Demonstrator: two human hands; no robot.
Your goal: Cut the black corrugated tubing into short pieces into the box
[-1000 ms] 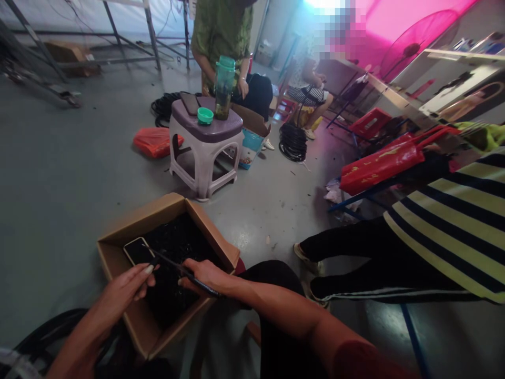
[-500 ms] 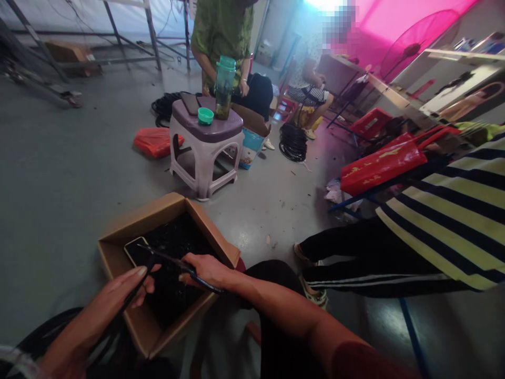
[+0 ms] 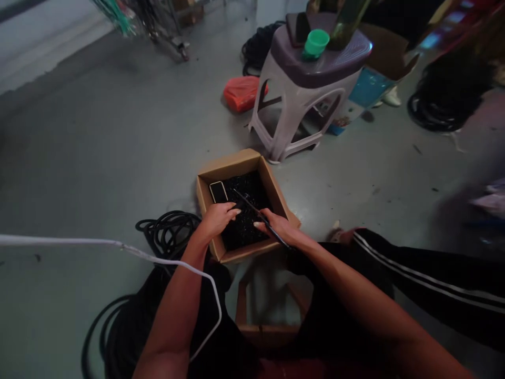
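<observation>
An open cardboard box [image 3: 226, 168] sits on the floor in front of my knees, filled with small black pieces [image 3: 248, 221]. A phone [image 3: 218, 191] lies in its far left corner. My right hand [image 3: 278, 227] is shut on a thin black cable [image 3: 252, 208] that slants up and left over the box. My left hand [image 3: 219, 218] rests over the black pieces at the box's near left side, fingers curled down by the cable's far end; its grip is hidden.
A purple plastic stool [image 3: 311, 79] with a green cap [image 3: 316, 43] stands beyond the box. A red bag [image 3: 242, 93] lies left of it. Black cable coils [image 3: 168, 234] lie at my left, a white cord [image 3: 118, 246] crosses my left arm, a wooden stool [image 3: 268, 316] is beneath me.
The camera has tipped down and swung left, so the people and the pink background have left the view. My hands stay over the box with the cable.
</observation>
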